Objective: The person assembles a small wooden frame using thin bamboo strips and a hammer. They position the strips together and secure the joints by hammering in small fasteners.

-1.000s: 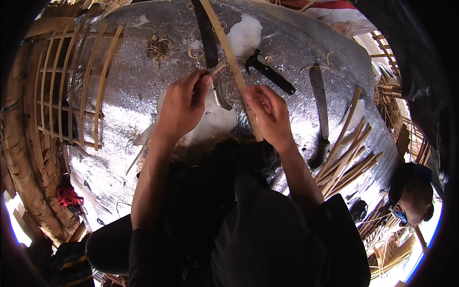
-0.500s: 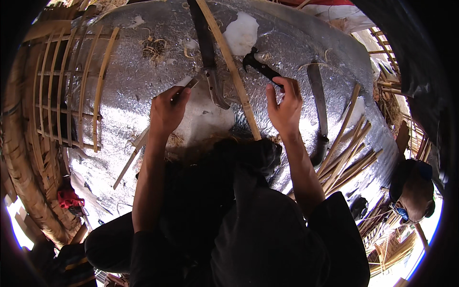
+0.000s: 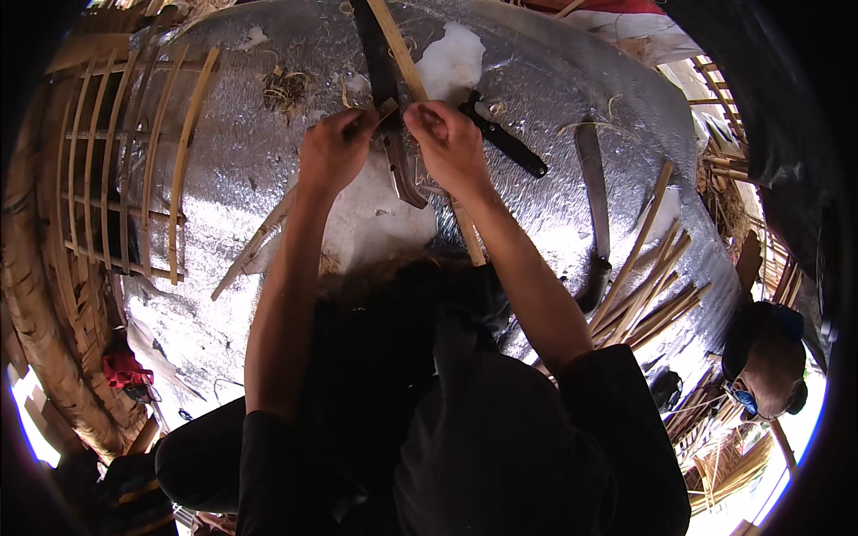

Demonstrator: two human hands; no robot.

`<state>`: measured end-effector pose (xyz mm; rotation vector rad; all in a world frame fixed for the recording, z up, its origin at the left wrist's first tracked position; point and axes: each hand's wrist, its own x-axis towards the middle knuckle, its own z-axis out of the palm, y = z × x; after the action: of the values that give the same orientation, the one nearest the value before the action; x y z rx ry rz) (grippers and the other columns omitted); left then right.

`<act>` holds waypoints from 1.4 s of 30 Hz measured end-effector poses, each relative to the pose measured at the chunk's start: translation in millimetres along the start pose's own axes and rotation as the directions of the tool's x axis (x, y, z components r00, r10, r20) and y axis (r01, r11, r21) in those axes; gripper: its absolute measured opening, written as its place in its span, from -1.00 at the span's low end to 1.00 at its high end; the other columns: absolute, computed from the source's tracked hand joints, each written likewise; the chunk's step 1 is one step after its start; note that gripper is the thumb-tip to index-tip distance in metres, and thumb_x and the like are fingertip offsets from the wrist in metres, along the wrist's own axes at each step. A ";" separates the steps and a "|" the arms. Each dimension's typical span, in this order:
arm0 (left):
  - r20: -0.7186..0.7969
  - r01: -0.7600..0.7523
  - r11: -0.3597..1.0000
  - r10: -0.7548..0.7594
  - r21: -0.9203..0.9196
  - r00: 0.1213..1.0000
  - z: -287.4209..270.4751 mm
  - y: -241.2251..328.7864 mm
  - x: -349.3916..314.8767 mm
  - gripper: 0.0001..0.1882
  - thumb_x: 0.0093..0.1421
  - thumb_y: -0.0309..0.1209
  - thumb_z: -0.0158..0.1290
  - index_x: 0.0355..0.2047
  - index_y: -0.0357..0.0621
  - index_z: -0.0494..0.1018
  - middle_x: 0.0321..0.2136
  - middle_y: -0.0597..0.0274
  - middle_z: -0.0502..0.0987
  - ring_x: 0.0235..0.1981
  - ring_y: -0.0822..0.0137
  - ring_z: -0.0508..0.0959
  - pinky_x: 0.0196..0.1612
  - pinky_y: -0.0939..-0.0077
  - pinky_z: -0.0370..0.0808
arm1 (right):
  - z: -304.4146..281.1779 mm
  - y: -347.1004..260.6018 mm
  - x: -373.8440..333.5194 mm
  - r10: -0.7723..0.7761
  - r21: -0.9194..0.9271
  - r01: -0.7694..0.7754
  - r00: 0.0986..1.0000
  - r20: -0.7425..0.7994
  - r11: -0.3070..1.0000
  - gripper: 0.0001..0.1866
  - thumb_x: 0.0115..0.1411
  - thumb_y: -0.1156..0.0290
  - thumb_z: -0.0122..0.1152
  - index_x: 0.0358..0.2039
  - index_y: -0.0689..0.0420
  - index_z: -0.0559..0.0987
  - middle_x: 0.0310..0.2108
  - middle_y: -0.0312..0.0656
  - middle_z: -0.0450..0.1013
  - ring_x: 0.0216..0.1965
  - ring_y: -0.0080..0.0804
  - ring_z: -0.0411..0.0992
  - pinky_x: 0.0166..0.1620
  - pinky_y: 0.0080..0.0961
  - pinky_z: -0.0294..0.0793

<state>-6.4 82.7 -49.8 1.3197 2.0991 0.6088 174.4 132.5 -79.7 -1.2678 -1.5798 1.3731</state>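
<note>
My left hand (image 3: 335, 156) is closed on a small pale piece of wood (image 3: 389, 109), whose end sticks out beyond the fingertips. Close beside it, my right hand (image 3: 449, 147) has its fingers curled together; anything inside them is hidden. Both hands hover over a saw (image 3: 379, 71) with a wooden handle and a long bamboo strip (image 3: 399, 45), which passes behind my right hand. A black-handled claw hammer (image 3: 511, 146) lies free to the right of that hand. Farther right rests a curved machete (image 3: 593, 192) with a dark handle.
A silvery foil sheet (image 3: 214, 165) covers the work surface. On the left is a bamboo lattice (image 3: 116, 170). Several bamboo strips (image 3: 657, 286) lie in a pile at the right. A torn white patch (image 3: 450, 61) shows at the far side, and shavings (image 3: 286, 87) lie far left.
My right hand has left the hammer and moved left, closing beside my left hand. My left hand has risen slightly with the wood piece. The hammer stays on the sheet.
</note>
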 end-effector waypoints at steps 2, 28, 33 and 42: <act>0.013 -0.030 0.999 0.030 0.025 0.999 2.7 -3.5 6.1 -0.69 0.34 -0.11 0.14 -0.19 -0.07 0.67 -0.46 0.04 0.65 -0.40 0.07 0.69 -0.30 0.26 0.54 | 3.5 2.7 21.0 0.078 -0.049 -0.076 0.996 0.036 0.996 -0.69 0.32 0.20 0.31 -0.14 0.21 0.68 -0.38 -0.04 0.67 -0.34 -0.27 0.69 -0.26 -0.41 0.60; 0.094 0.029 0.993 -0.018 -0.118 0.995 13.7 7.2 12.4 -0.80 0.36 -0.30 0.12 -0.16 -0.14 0.62 -0.35 -0.11 0.65 -0.31 -0.16 0.66 -0.30 0.13 0.53 | 3.2 -12.0 44.2 0.290 -0.277 -0.238 0.943 0.163 0.931 -0.61 0.26 0.01 0.36 -0.38 0.13 0.71 -0.58 -0.09 0.57 -0.49 -0.16 0.60 -0.35 -0.30 0.52; 0.105 0.079 0.989 -0.067 -0.122 0.992 17.8 3.6 12.9 -0.82 0.34 -0.32 0.14 -0.28 -0.18 0.58 -0.41 -0.13 0.60 -0.38 -0.17 0.63 -0.34 0.10 0.50 | 5.5 -4.8 47.9 0.370 -0.170 -0.344 0.916 0.154 0.923 -0.61 0.22 0.02 0.42 -0.35 0.15 0.71 -0.54 -0.13 0.60 -0.49 -0.26 0.62 -0.32 -0.34 0.54; 0.075 0.069 0.973 -0.053 -0.222 0.996 17.6 1.9 17.7 -0.81 0.35 -0.31 0.13 -0.29 -0.19 0.58 -0.46 -0.10 0.60 -0.38 -0.19 0.63 -0.34 0.09 0.51 | 5.2 -3.0 56.1 0.315 -0.131 -0.292 0.925 0.212 0.947 -0.59 0.26 0.04 0.38 -0.34 0.21 0.68 -0.58 -0.15 0.54 -0.56 -0.33 0.54 -0.37 -0.33 0.51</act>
<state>0.7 100.8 -65.4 1.1295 1.9435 0.7398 152.4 184.3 -83.5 -1.5069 -1.6715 1.7065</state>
